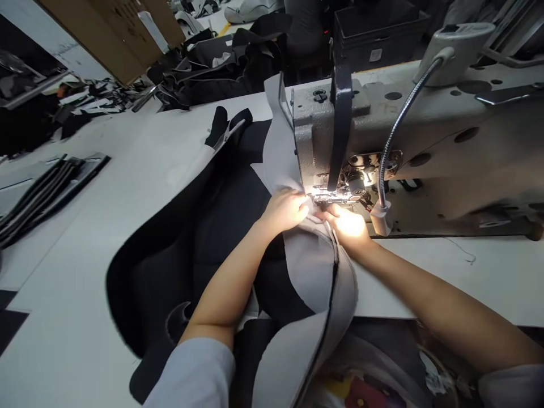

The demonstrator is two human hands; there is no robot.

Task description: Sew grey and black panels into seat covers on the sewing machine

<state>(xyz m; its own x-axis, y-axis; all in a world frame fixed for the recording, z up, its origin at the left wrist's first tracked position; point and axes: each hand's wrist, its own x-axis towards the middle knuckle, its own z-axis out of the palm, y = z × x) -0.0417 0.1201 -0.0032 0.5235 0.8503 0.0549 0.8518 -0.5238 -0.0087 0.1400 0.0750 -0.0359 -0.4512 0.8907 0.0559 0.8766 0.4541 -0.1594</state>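
Observation:
Beside the needle area of the sewing machine (323,141), my left hand (285,211) is closed on grey fabric (312,263), fingers curled. Just right of it, under the bright lamp light, my right hand (346,226) pinches the edge of the same fabric close to the presser foot; its fingertips are partly lost in glare. A dark seam runs along the grey piece, which hangs over the table's front edge towards me. Joined or lying beneath it, a large black padded fabric piece (170,266) spreads to the left.
A lamp on a flexible metal neck (399,113) hangs at the machine's front. Stacked dark strips (46,192) lie on the white table (76,272) at left. Behind are a cardboard box (114,34), a black crate (378,39) and heaped dark fabric (221,68).

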